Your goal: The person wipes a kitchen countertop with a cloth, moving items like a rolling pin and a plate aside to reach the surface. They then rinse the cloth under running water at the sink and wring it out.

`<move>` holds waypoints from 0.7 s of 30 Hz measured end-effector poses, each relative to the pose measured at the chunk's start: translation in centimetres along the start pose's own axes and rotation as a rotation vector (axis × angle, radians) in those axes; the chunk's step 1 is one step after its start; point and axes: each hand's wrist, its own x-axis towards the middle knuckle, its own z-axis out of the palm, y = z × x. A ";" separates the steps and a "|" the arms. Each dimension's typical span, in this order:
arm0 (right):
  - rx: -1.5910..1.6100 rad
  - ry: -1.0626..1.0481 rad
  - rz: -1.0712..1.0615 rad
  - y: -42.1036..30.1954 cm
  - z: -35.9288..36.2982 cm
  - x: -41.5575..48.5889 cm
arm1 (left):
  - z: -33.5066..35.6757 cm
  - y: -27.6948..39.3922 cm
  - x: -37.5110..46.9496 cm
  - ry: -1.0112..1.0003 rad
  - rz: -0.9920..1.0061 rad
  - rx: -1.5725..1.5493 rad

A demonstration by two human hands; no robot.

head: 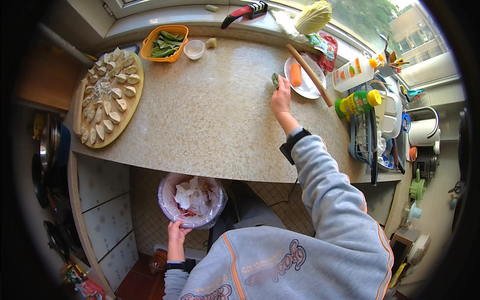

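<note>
My left hand (pixel 177 233) grips the near rim of a lined trash bin (pixel 163 204), which stands below the counter's front edge and holds crumpled white waste. Over the right part of the counter, my right hand (pixel 281 98) has a small dark green leafy piece (pixel 275 80) at its fingertips. Just right of that hand, a white plate (pixel 308 90) bears a piece of carrot (pixel 296 75), with a wooden rolling pin (pixel 310 75) lying across it. At the far left, a round wooden board (pixel 129 112) carries many dumplings (pixel 121 104).
An orange basket (pixel 149 40) of green leaves and a small bowl (pixel 194 50) stand at the back. A green bottle with a yellow cap (pixel 356 104), a white jug (pixel 350 74) and a dish rack (pixel 362 140) are at the right. Napa cabbage (pixel 313 17) lies on the sill.
</note>
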 end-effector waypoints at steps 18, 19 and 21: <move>0.096 -0.615 -0.132 -7.1 8.6 0.0 | 0.0 0.2 0.4 0.021 -0.069 -0.017; 0.167 -0.662 -0.184 -8.7 8.0 -1.8 | 0.0 0.3 0.4 0.035 -0.081 -0.014; 0.369 -0.837 -0.151 -11.2 7.2 -4.3 | 0.0 0.7 0.4 0.035 -0.080 -0.007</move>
